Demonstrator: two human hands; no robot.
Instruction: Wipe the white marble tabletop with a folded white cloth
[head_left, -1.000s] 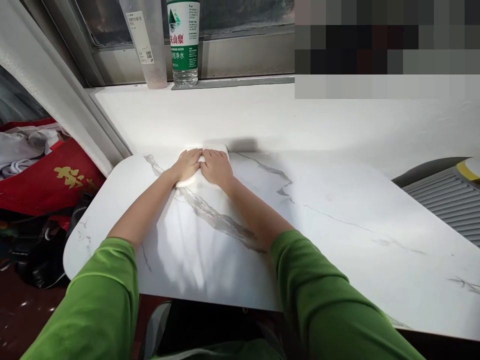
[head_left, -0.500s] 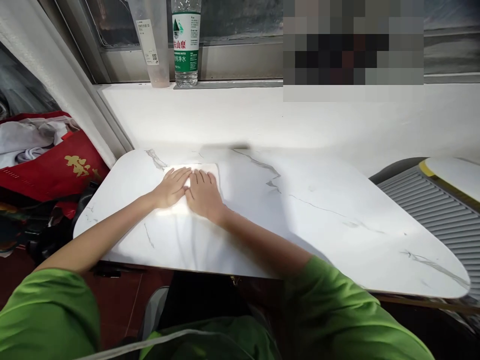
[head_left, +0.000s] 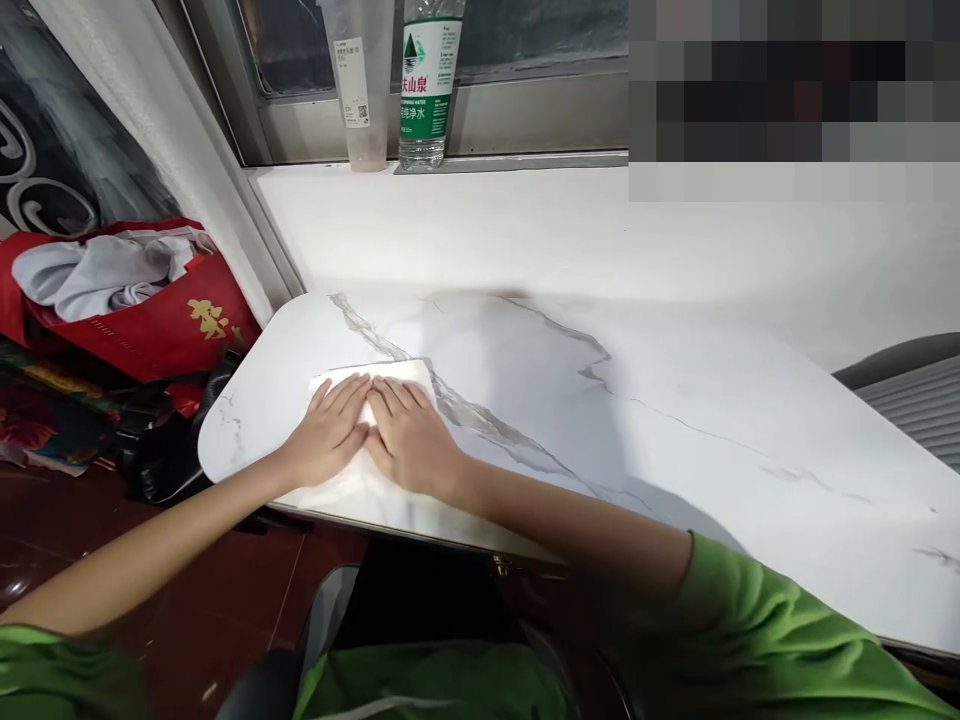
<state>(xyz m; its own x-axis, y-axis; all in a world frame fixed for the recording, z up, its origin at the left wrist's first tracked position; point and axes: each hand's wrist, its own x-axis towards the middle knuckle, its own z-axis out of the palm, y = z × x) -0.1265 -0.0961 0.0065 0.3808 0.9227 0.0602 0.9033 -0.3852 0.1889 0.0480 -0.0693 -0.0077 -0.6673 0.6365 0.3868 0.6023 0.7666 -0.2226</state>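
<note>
Lying flat beneath two bare hands, an off-white, straight-edged, soft-looking cloth (head_left: 358, 480) is pressed onto a white, marble-veined worktop (head_left: 697, 400), near its left end and close to its front edge. The grip is spread on both sides: by the left hand (head_left: 326, 438) and the right hand (head_left: 412, 430), palms down and fingers extended, the cloth is covered rather than pinched, with the fingertips brought close together at the middle.

The work is judged to be under way rather than finished, since the cloth is kept under both palms. Only the front left part of the worktop is covered by it; whether the broad stretch to the right has already been dealt with cannot be told.

The cloth's far edge is seen nearly straight, with a neat corner at the right, and a faint shadow is cast along it. Its middle is hidden by the hands, and whether it is damp, folded or soiled cannot be made out. Above, a clear plastic bottle with a green-and-white label (head_left: 431, 90) is seen standing beside a tall translucent cup (head_left: 367, 130).
</note>
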